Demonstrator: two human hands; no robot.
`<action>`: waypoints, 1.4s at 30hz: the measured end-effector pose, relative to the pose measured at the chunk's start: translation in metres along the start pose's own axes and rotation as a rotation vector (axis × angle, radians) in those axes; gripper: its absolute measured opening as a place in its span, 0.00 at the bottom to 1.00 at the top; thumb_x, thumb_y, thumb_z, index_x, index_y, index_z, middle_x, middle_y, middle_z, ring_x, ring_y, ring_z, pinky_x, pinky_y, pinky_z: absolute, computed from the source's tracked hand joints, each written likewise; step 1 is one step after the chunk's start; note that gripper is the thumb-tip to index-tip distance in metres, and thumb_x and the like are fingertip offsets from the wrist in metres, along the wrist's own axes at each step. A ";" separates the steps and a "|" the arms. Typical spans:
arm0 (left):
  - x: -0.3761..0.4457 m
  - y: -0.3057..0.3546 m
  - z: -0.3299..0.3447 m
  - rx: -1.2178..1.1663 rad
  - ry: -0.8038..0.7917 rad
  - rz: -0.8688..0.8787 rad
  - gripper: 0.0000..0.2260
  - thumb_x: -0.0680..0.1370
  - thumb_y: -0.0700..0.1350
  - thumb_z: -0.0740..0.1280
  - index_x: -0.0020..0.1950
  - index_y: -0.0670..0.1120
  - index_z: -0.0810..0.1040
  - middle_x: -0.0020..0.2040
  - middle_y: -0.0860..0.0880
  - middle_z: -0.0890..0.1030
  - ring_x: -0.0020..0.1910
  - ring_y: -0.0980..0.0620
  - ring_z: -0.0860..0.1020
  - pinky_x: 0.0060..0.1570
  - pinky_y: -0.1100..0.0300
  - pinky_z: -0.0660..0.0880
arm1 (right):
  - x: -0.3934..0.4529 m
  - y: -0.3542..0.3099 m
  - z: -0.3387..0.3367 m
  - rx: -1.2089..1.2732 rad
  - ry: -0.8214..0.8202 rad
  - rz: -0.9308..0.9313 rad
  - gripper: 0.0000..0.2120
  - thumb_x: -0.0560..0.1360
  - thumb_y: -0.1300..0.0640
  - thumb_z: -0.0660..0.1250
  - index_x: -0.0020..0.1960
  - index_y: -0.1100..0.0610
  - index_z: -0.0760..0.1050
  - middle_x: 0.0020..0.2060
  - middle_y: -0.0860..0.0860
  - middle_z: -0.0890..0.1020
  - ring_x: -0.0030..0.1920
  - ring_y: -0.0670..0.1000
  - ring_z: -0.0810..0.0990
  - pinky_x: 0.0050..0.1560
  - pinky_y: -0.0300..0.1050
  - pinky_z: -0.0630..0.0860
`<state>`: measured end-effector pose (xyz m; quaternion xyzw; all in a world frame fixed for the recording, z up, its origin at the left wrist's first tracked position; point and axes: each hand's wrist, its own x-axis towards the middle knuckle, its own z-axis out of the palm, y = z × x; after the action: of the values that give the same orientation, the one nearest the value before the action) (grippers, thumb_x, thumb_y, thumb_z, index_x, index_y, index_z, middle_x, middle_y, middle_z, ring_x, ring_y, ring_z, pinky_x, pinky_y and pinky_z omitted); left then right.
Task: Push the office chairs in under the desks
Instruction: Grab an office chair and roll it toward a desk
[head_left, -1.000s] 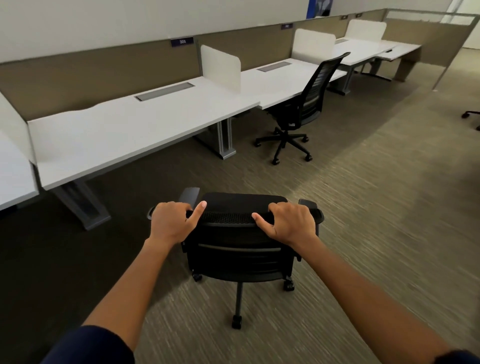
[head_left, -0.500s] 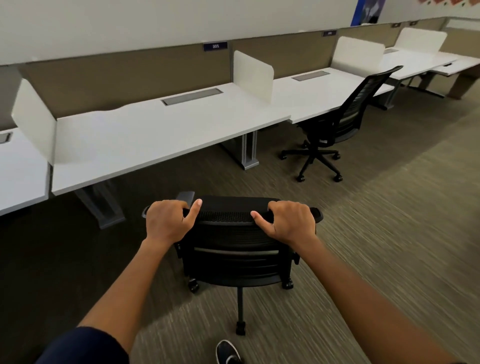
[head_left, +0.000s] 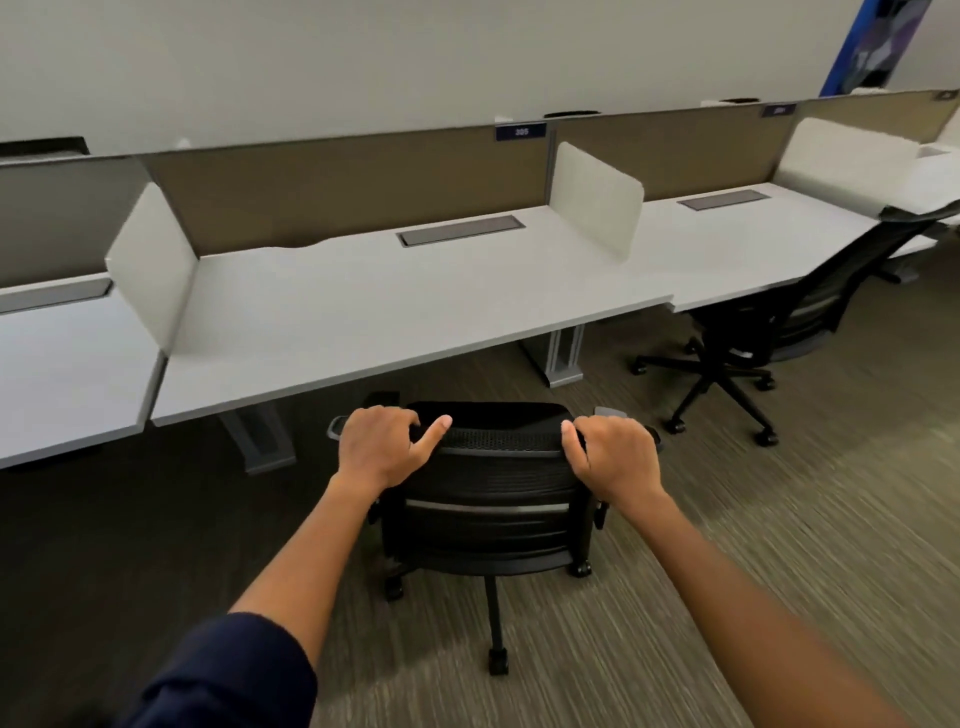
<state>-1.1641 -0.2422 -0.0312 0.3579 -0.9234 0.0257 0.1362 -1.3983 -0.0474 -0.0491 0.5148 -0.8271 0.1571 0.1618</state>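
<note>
Both hands hold the top edge of the backrest of a black mesh office chair (head_left: 493, 499) at the centre of the view. The left hand (head_left: 379, 449) closes its grip over the backrest's left corner, fingers curled over the far side and thumb lying along the rim toward three o'clock. The right hand (head_left: 613, 457) wraps the right corner the same way, its grip pinching the rim with the thumb on the near side. A dark blue sleeve (head_left: 223, 675) covers the left upper arm at seven o'clock.

The chair stands on the striped brown carpet (head_left: 779, 571), its back facing the camera and its front pointing to twelve o'clock, just short of the near edge of a long white surface (head_left: 389, 317); its armrests lie close to that edge, and the seat is hidden by the backrest. White divider panels (head_left: 597, 200) stand on the surface at ten and one o'clock, with a grey cable hatch (head_left: 460, 229) between them.

A second black mesh office chair (head_left: 779, 322) stands at two o'clock, angled, partly out from the neighbouring surface.
</note>
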 end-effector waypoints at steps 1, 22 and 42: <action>0.008 -0.001 0.003 0.004 -0.008 -0.002 0.38 0.77 0.73 0.42 0.32 0.48 0.78 0.27 0.53 0.76 0.28 0.54 0.74 0.33 0.57 0.68 | 0.010 0.005 0.005 0.008 0.011 -0.006 0.29 0.81 0.44 0.48 0.29 0.55 0.72 0.24 0.50 0.74 0.25 0.52 0.72 0.30 0.51 0.73; 0.180 -0.001 0.060 0.023 -0.012 -0.271 0.37 0.75 0.76 0.45 0.41 0.51 0.82 0.34 0.54 0.80 0.37 0.53 0.78 0.43 0.55 0.76 | 0.235 0.087 0.102 0.096 -0.091 -0.201 0.30 0.80 0.40 0.47 0.28 0.54 0.71 0.23 0.49 0.73 0.25 0.52 0.72 0.30 0.46 0.69; 0.016 -0.029 0.028 -0.041 -0.035 -0.662 0.35 0.81 0.68 0.48 0.83 0.53 0.45 0.84 0.47 0.41 0.82 0.47 0.36 0.79 0.40 0.36 | 0.203 -0.080 0.086 0.290 -0.191 -0.494 0.35 0.79 0.31 0.48 0.78 0.52 0.63 0.71 0.55 0.72 0.71 0.57 0.71 0.69 0.60 0.69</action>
<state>-1.1627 -0.2783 -0.0553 0.6360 -0.7596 -0.0445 0.1285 -1.4202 -0.2803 -0.0317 0.7306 -0.6573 0.1804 0.0412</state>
